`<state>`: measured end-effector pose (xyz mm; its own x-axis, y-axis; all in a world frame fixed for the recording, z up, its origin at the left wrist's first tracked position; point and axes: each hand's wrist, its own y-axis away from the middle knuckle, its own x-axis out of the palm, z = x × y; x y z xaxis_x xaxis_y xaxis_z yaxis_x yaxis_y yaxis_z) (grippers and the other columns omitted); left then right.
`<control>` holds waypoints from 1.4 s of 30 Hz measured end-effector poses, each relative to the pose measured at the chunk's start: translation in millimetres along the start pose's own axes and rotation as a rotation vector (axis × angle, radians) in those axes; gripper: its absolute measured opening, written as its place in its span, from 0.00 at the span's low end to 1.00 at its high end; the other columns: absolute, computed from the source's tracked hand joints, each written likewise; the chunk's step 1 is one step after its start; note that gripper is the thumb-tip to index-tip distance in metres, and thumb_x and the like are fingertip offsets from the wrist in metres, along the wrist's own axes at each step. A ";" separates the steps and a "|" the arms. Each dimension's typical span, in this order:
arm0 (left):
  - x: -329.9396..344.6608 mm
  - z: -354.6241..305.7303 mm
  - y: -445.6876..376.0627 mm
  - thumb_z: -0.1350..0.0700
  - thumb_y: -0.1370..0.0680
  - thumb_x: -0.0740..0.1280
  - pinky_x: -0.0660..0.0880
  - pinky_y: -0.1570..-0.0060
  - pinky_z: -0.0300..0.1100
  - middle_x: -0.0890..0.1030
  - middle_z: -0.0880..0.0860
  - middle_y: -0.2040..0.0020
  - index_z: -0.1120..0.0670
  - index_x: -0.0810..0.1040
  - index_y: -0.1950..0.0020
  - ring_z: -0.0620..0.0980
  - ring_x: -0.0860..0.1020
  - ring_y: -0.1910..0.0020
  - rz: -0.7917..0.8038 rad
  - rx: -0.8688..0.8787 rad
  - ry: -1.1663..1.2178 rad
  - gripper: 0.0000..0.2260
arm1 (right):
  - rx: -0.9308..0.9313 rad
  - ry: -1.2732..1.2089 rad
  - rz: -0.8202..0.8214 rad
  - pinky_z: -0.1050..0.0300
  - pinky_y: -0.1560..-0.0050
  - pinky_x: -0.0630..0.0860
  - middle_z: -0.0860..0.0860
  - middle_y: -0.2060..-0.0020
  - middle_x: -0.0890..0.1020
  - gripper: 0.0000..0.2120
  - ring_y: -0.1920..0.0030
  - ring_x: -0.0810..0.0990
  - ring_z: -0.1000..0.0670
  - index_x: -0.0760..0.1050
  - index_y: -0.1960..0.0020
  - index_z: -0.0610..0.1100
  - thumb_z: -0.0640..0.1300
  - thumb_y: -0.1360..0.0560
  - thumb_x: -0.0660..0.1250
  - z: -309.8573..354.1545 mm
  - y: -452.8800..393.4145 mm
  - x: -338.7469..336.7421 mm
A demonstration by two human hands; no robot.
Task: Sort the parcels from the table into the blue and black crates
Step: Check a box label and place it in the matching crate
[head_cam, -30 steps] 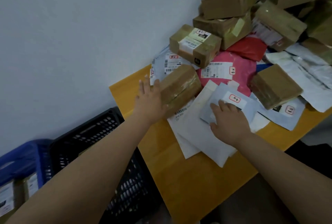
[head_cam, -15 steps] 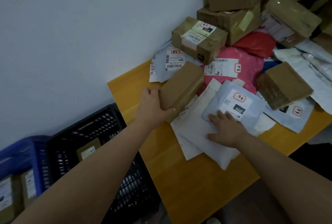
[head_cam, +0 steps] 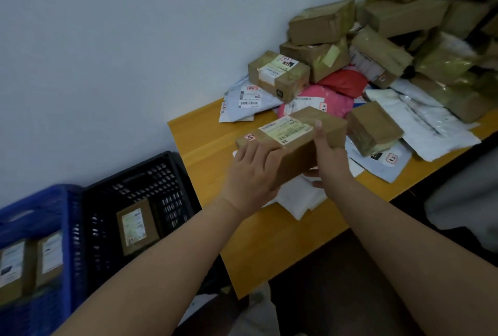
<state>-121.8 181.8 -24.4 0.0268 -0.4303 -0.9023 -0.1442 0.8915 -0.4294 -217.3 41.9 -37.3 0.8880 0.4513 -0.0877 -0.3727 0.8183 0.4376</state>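
Down at the lower left, beside the table, stand the blue crate [head_cam: 32, 209] and the black crate [head_cam: 140, 174], touching side by side. Labelled cardboard parcels stand upright in the blue one, and a single brown parcel with a pale label [head_cam: 136, 226] leans inside the black one. Nearer the middle, the wooden table [head_cam: 269, 241] carries white flat mailers [head_cam: 301, 196] under the hands.

Both hands grasp one brown cardboard box [head_cam: 293, 136], raised off the tabletop with its label up. The left hand [head_cam: 252, 171] wraps the near left end, fingers curled over the top edge. The right hand [head_cam: 330, 155] grips the near side, thumb lying up across the top next to the label, its other fingers hidden underneath.

Just beyond the box lie a taped brown parcel [head_cam: 373, 129], a pink mailer [head_cam: 323, 99], a red bag [head_cam: 345, 82] and grey mailers [head_cam: 245, 99] with barcodes. Behind these, a heap of cardboard boxes [head_cam: 390, 25] is piled against the white wall [head_cam: 121, 52].

Half a second earlier the box lay on the mailers, blank side up, held by the left hand alone, while the right hand pressed flat on a grey mailer. Now the box is lifted and turned, and the right hand has joined the hold.
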 end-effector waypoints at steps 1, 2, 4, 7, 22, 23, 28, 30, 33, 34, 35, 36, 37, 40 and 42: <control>-6.0 -9.2 1.1 0.53 0.41 0.81 0.77 0.50 0.51 0.81 0.60 0.47 0.62 0.81 0.45 0.60 0.81 0.50 -0.004 0.032 -0.013 0.28 | 0.054 -0.046 -0.011 0.48 0.58 0.79 0.49 0.46 0.75 0.39 0.46 0.78 0.42 0.70 0.36 0.47 0.75 0.35 0.63 3.9 5.5 -5.0; -12.0 -17.4 2.4 0.50 0.41 0.81 0.77 0.49 0.52 0.81 0.60 0.46 0.62 0.81 0.44 0.60 0.80 0.49 0.016 0.055 -0.018 0.30 | 0.082 -0.094 -0.027 0.48 0.59 0.79 0.48 0.47 0.75 0.33 0.47 0.77 0.42 0.69 0.39 0.47 0.70 0.32 0.67 6.2 9.4 -11.3; -23.6 -30.2 5.0 0.42 0.35 0.78 0.76 0.43 0.53 0.79 0.59 0.42 0.60 0.78 0.40 0.58 0.78 0.44 0.092 0.061 0.057 0.32 | 0.046 -0.127 -0.058 0.45 0.53 0.78 0.47 0.45 0.75 0.30 0.46 0.75 0.43 0.68 0.36 0.42 0.61 0.27 0.69 7.8 15.1 -25.6; -43.1 -40.4 5.4 0.41 0.25 0.67 0.72 0.40 0.48 0.74 0.55 0.37 0.56 0.73 0.36 0.53 0.72 0.38 0.084 -0.121 0.281 0.24 | -0.146 0.001 -0.033 0.44 0.42 0.76 0.46 0.39 0.77 0.30 0.43 0.77 0.45 0.68 0.31 0.42 0.59 0.26 0.68 9.2 27.8 -47.1; -98.7 -74.2 45.8 0.37 0.21 0.59 0.78 0.46 0.52 0.79 0.48 0.43 0.46 0.60 0.27 0.47 0.80 0.45 0.101 -0.826 1.077 0.26 | -0.256 -0.209 0.211 0.56 0.54 0.80 0.52 0.54 0.86 0.18 0.52 0.85 0.51 0.79 0.39 0.45 0.56 0.20 0.62 14.8 103.6 -65.6; -101.6 -75.0 50.1 0.38 0.21 0.60 0.80 0.48 0.51 0.79 0.48 0.44 0.45 0.57 0.26 0.47 0.80 0.46 0.102 -0.808 1.095 0.27 | -0.256 -0.212 0.215 0.55 0.52 0.80 0.52 0.53 0.86 0.18 0.51 0.85 0.51 0.78 0.38 0.45 0.55 0.20 0.62 14.1 108.9 -63.3; -114.0 -70.1 70.2 0.44 0.21 0.64 0.79 0.59 0.37 0.78 0.52 0.46 0.44 0.54 0.24 0.43 0.83 0.52 0.110 -0.752 1.138 0.30 | -0.296 -0.154 0.225 0.52 0.47 0.79 0.53 0.53 0.86 0.16 0.50 0.84 0.50 0.79 0.41 0.49 0.58 0.21 0.61 13.0 133.7 -49.2; -118.6 -64.5 82.8 0.45 0.20 0.64 0.80 0.60 0.38 0.78 0.53 0.46 0.44 0.54 0.23 0.45 0.83 0.53 0.106 -0.752 1.152 0.29 | -0.295 -0.131 0.215 0.49 0.44 0.79 0.52 0.51 0.86 0.17 0.49 0.84 0.49 0.78 0.40 0.49 0.59 0.21 0.62 10.6 144.0 -35.7; -130.0 -45.5 119.8 0.45 0.20 0.63 0.81 0.57 0.40 0.79 0.51 0.47 0.44 0.55 0.24 0.46 0.84 0.54 0.065 -0.802 1.131 0.27 | -0.262 -0.098 0.251 0.43 0.40 0.77 0.48 0.47 0.84 0.21 0.46 0.83 0.45 0.77 0.38 0.46 0.59 0.21 0.60 -2.3 163.8 3.3; -135.2 -35.1 138.9 0.45 0.20 0.63 0.81 0.56 0.41 0.81 0.50 0.47 0.45 0.55 0.24 0.45 0.84 0.54 0.046 -0.834 1.121 0.27 | -0.248 -0.074 0.283 0.43 0.40 0.76 0.47 0.47 0.84 0.21 0.46 0.83 0.45 0.77 0.38 0.45 0.59 0.21 0.60 -9.6 172.8 22.9; -140.8 -23.0 162.3 0.46 0.19 0.63 0.81 0.54 0.42 0.82 0.49 0.48 0.46 0.56 0.24 0.45 0.84 0.54 0.021 -0.873 1.110 0.26 | -0.236 -0.040 0.314 0.43 0.40 0.77 0.47 0.47 0.84 0.22 0.46 0.83 0.45 0.76 0.38 0.44 0.60 0.21 0.59 -18.6 183.8 45.9; -147.5 -9.2 188.4 0.46 0.19 0.63 0.80 0.53 0.42 0.82 0.47 0.49 0.47 0.57 0.24 0.45 0.84 0.54 -0.013 -0.917 1.093 0.26 | -0.231 0.008 0.341 0.43 0.40 0.77 0.47 0.47 0.84 0.23 0.46 0.83 0.45 0.76 0.38 0.44 0.60 0.21 0.59 -28.3 196.7 72.1; -155.5 6.2 216.2 0.47 0.19 0.63 0.80 0.53 0.42 0.82 0.47 0.49 0.49 0.57 0.25 0.45 0.83 0.53 -0.049 -0.969 1.066 0.26 | -0.233 0.066 0.368 0.44 0.40 0.77 0.47 0.46 0.83 0.24 0.46 0.82 0.46 0.76 0.37 0.44 0.61 0.21 0.59 -39.2 210.8 100.4; -182.0 54.3 298.5 0.46 0.20 0.63 0.80 0.52 0.43 0.80 0.50 0.45 0.52 0.58 0.26 0.47 0.82 0.50 -0.157 -1.163 0.972 0.26 | -0.213 0.158 0.500 0.46 0.42 0.78 0.47 0.42 0.81 0.27 0.44 0.80 0.48 0.72 0.33 0.42 0.61 0.22 0.60 -80.6 261.1 186.9; -198.1 82.0 342.6 0.45 0.20 0.64 0.81 0.49 0.47 0.78 0.53 0.42 0.52 0.59 0.27 0.49 0.81 0.48 -0.214 -1.265 0.925 0.26 | -0.187 0.185 0.578 0.49 0.46 0.79 0.48 0.41 0.79 0.27 0.45 0.80 0.49 0.69 0.31 0.42 0.60 0.21 0.61 -106.5 295.7 232.4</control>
<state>-95.4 584.0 4.1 -0.3656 -0.8831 -0.2941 -0.9275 0.3194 0.1941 -149.8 426.7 -23.6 0.4741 0.8794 -0.0447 -0.8338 0.4647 0.2982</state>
